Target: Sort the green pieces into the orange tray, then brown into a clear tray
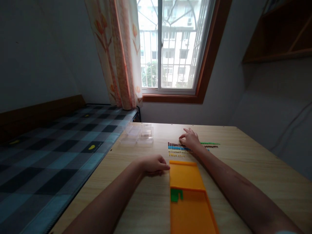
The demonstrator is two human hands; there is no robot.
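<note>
My left hand [155, 164] rests on the table with its fingers curled closed, and its fingertips come right up to the far left corner of an orange tray [186, 177]. Whether something sits between those fingers is hidden. A green notched piece [174, 195] lies in the tray's nearer section. Beyond the tray, my right hand [190, 139] reaches over rows of tiny pieces, thumb and forefinger drawn together as in a pinch; anything held there is too small to make out. The rows include blue pieces [174, 148], yellow pieces [173, 155], dark brown pieces [172, 144] and green pieces [209, 143].
Several clear plastic boxes [145, 134] stand at the table's far left. A bed with a checked cover [73, 146] adjoins the left side of the wooden table [143, 198]. Behind are a curtain [122, 55] and a window [179, 48]; a shelf [280, 35] hangs upper right.
</note>
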